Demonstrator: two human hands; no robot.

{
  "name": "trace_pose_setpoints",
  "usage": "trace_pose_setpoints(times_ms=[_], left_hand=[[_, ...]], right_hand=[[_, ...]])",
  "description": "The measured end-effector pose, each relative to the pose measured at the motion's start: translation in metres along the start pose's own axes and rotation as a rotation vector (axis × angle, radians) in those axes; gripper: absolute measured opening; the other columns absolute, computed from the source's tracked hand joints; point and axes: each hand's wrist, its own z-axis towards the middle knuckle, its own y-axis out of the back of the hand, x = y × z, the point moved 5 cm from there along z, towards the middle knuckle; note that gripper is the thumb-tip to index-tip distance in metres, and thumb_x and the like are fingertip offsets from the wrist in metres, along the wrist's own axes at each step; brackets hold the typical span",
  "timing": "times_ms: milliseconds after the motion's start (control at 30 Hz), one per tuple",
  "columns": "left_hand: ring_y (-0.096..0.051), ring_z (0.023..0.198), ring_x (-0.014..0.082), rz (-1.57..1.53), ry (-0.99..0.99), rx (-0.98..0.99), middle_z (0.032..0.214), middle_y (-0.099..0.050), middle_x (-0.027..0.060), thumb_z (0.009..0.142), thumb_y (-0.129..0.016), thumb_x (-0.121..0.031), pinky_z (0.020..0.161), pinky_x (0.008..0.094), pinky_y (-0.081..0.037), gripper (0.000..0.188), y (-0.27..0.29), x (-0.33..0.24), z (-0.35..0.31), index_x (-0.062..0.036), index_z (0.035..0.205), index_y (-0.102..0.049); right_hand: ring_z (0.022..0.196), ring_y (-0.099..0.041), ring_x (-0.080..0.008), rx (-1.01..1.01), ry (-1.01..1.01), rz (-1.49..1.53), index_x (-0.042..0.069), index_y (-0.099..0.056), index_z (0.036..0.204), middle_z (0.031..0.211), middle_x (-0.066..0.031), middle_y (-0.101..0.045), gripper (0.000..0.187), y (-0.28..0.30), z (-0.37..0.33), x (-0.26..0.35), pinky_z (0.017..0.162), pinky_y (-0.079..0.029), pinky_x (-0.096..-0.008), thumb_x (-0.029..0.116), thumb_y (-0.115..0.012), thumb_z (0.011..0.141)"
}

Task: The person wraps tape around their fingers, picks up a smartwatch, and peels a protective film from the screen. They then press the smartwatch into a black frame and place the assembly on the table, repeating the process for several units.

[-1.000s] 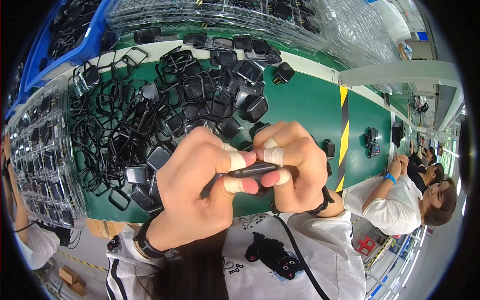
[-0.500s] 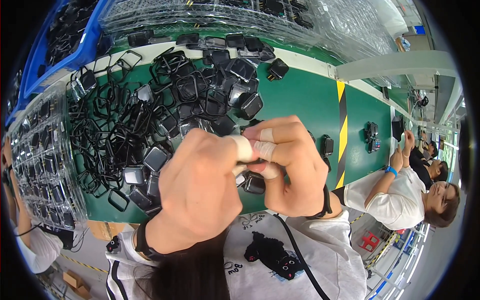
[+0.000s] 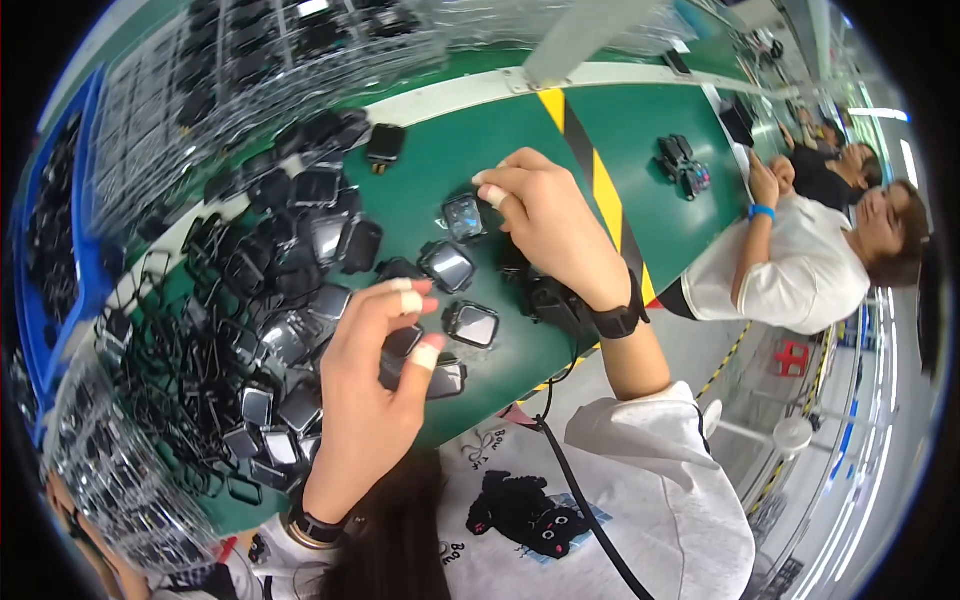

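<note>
Curling by a square case [image 3: 463, 219], grip unclear, the right hand [image 3: 552, 222] reaches beyond the spread left hand [image 3: 373, 395]

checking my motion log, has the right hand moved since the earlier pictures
Yes, farther out over the green table: the right hand, beside the near end of the striped tape earlier, is now about level with its middle.
</note>
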Motion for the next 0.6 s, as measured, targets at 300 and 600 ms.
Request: trace_pose_setpoints(times_ms=[300,600], left_hand=[[-0.058,0.099,0.0212,-0.461,0.230,0.068,0.115,-0.056,0.0159,0.088,-0.047,0.003,0.084,0.0330,-0.048,0.033,0.012,0.022,-0.005,-0.0007,0.120,-0.043],[-0.058,0.108,0.0326,-1.026,0.308,0.121,0.125,-0.049,0.0213,0.100,-0.035,-0.032,0.095,0.0382,-0.046,0.045,0.026,0.025,-0.014,0.0027,0.129,-0.037]], right_hand=[[0.081,-0.058,-0.0374,0.088,-0.151,-0.341,-0.003,-0.056,0.106,0.093,-0.0198,-0.056,0.036,0.022,-0.046,-0.029,0.071,-0.048,-0.0404,0.008,-0.069,0.074],[0.087,-0.061,-0.0260,0.277,0.400,0.213,0.001,-0.062,0.106,0.105,-0.0131,-0.062,0.033,0.003,0.005,0.102,0.073,-0.050,-0.0328,0.003,-0.068,0.074]])
